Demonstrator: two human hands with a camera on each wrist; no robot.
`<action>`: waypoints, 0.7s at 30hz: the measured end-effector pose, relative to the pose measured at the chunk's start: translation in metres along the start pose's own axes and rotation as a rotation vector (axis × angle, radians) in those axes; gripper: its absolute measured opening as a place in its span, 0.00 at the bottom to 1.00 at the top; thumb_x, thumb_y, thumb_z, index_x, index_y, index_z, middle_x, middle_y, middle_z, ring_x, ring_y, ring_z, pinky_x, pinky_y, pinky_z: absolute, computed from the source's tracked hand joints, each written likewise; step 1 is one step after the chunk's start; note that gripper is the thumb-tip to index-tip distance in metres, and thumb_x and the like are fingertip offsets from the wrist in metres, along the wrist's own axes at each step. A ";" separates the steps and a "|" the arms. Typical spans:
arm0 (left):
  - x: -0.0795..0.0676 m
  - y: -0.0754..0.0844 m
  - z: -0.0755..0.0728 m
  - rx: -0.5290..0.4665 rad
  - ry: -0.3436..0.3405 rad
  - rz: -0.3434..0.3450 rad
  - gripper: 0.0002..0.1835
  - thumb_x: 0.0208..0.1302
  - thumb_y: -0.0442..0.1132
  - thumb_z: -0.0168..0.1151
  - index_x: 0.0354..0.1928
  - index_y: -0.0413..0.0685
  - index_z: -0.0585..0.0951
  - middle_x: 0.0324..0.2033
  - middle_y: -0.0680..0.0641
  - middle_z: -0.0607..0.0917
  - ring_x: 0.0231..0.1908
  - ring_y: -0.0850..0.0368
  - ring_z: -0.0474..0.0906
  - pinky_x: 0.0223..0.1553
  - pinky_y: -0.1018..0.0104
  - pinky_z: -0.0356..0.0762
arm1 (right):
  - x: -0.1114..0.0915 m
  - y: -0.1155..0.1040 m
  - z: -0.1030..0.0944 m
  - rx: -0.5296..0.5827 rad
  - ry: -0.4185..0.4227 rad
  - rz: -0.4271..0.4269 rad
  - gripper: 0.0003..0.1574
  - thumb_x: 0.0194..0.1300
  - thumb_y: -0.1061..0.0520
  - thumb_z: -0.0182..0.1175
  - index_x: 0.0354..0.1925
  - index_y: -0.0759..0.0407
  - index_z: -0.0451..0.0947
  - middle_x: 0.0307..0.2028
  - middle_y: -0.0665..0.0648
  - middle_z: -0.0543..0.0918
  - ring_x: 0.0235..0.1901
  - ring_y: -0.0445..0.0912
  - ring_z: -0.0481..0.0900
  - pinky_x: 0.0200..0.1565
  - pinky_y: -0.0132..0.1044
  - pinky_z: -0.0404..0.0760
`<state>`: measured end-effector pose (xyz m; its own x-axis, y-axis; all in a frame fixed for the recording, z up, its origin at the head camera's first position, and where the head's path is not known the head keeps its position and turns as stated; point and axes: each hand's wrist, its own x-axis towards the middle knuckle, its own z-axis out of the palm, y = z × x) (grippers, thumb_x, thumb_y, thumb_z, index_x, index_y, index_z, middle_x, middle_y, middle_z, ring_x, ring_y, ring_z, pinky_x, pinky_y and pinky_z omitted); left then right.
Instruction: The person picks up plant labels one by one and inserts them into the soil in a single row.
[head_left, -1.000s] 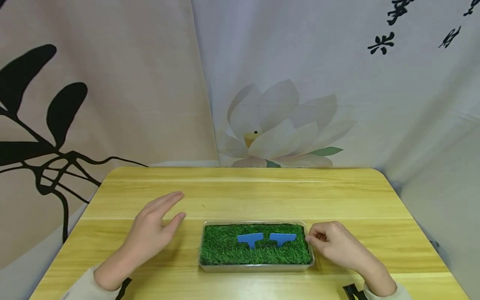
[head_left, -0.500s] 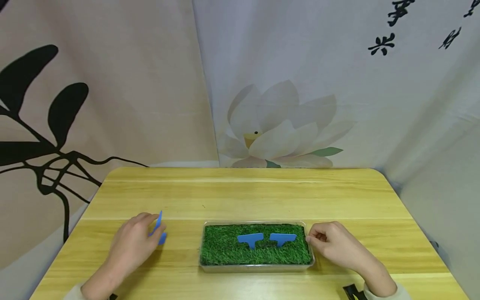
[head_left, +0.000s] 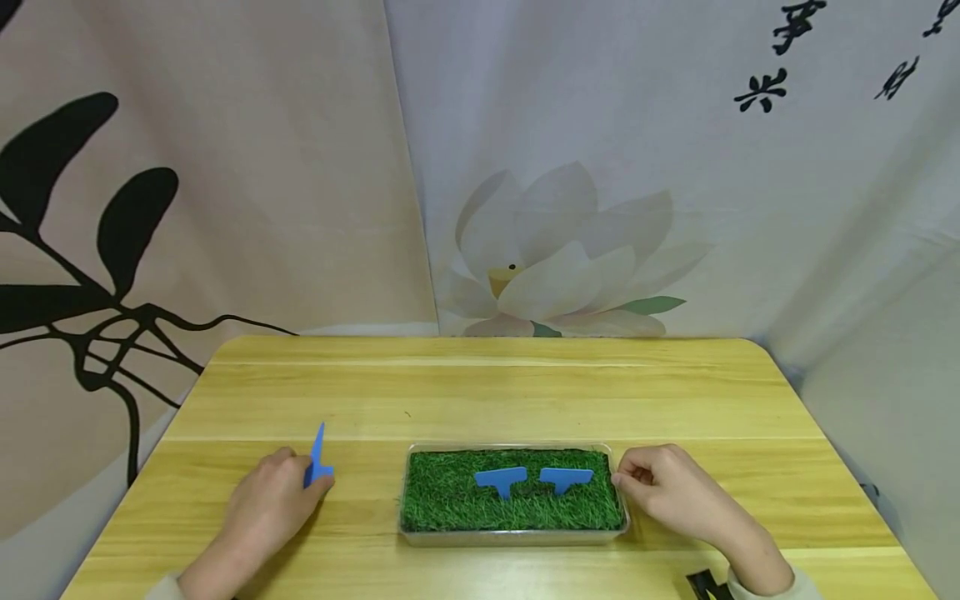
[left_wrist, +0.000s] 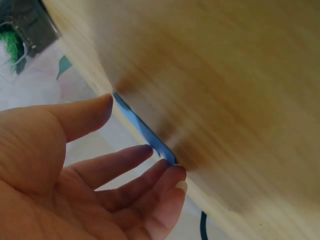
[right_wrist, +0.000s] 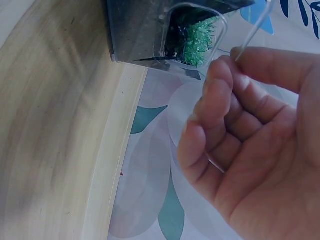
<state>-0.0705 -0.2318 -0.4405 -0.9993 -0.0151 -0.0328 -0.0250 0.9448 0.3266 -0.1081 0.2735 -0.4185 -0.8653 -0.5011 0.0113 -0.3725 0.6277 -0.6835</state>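
A blue T-shaped plant label lies on the table at the left. My left hand is down at it, thumb at one end of its edge and fingertips at the other, as the left wrist view shows for the blue label. Across the table, my right hand pinches the right rim of a clear plastic box between thumb and index finger. Green artificial turf fills the box. Two more blue plant labels stand upright in the turf, a left one and a right one.
The wooden table has rounded far corners. Behind it hangs a pale curtain printed with a lotus and dark leaves. A black strap shows by the right sleeve.
My left hand has come down and back toward the left, its spread fingers closing on the blue plant label on the table. The right hand keeps its hold on the box rim.
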 end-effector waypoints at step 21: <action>0.019 -0.010 -0.010 0.006 -0.115 0.095 0.13 0.55 0.24 0.77 0.42 0.26 0.85 0.33 0.43 0.80 0.37 0.46 0.79 0.40 0.48 0.85 | 0.001 0.001 0.000 -0.004 0.007 -0.001 0.15 0.73 0.59 0.65 0.29 0.44 0.82 0.18 0.39 0.71 0.18 0.32 0.63 0.23 0.31 0.68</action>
<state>-0.0893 -0.2453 -0.4349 -0.9876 0.1121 -0.1100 0.0705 0.9423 0.3273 -0.1091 0.2741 -0.4188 -0.8672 -0.4976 0.0177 -0.3751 0.6295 -0.6804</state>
